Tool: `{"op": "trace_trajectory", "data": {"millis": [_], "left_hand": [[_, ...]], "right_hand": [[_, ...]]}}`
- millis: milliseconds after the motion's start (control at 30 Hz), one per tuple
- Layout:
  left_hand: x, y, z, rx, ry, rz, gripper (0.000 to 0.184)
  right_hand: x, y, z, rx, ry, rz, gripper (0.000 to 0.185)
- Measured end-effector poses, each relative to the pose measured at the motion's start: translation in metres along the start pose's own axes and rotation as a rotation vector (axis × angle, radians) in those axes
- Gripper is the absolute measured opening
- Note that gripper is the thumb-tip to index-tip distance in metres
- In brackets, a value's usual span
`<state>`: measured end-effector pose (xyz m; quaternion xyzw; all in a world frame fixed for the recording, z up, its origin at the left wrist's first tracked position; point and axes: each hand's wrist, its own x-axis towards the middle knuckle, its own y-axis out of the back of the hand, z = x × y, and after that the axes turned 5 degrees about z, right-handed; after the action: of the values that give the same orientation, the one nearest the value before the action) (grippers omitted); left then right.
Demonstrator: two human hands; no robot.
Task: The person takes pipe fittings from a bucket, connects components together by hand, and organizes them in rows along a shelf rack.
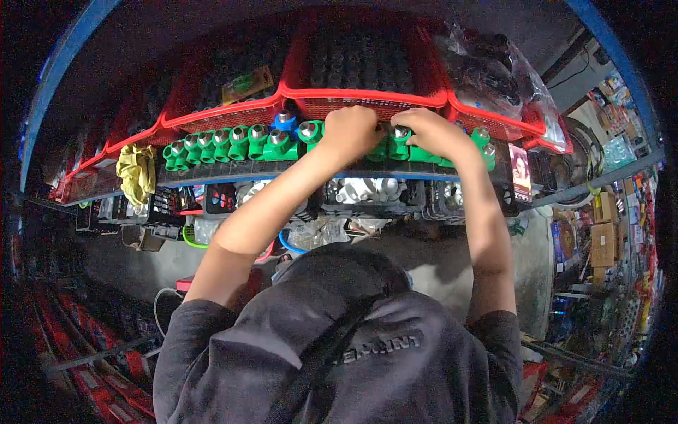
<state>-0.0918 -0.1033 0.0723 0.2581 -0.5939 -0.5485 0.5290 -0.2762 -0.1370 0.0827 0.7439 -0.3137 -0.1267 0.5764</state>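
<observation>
A row of green pipe fittings [239,143] with metal threaded ends stands along the front of the shelf, with a blue pipe fitting [284,124] among them. My left hand [351,134] is closed in a fist over the middle of the row; what its fingers hold, if anything, is hidden. Just to the right, my right hand [432,134] has its thumb and fingers bent around the top of a green pipe fitting [399,146] that stands in the row. Both forearms partly cover the fittings behind them.
Red plastic baskets [364,94] with dark contents line the shelf behind the row. A yellow glove [135,173] hangs over the shelf edge at left. A small picture box [520,172] stands at right. Below, crates hold white fittings [364,189]. Blue shelf posts [639,92] flank the sides.
</observation>
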Motion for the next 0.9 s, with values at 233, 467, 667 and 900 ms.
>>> {"op": "trace_trajectory", "data": {"millis": [233,467,667,900], "left_hand": [[-0.007,-0.008,-0.002,-0.069,0.006,0.032,0.038],[-0.021,-0.009,0.006,0.089,-0.23,0.257,0.071],[-0.026,-0.037,-0.005,0.119,-0.209,0.276,0.076],[-0.025,-0.041,-0.005,0.102,-0.133,0.293,0.075]], "right_hand": [[-0.002,-0.006,0.005,-0.037,-0.05,0.011,0.049],[-0.013,-0.009,-0.015,-0.06,-0.177,0.091,0.068],[-0.019,-0.026,-0.025,-0.392,-0.166,0.257,0.064],[-0.02,-0.033,-0.012,-0.378,-0.099,0.342,0.062]]}}
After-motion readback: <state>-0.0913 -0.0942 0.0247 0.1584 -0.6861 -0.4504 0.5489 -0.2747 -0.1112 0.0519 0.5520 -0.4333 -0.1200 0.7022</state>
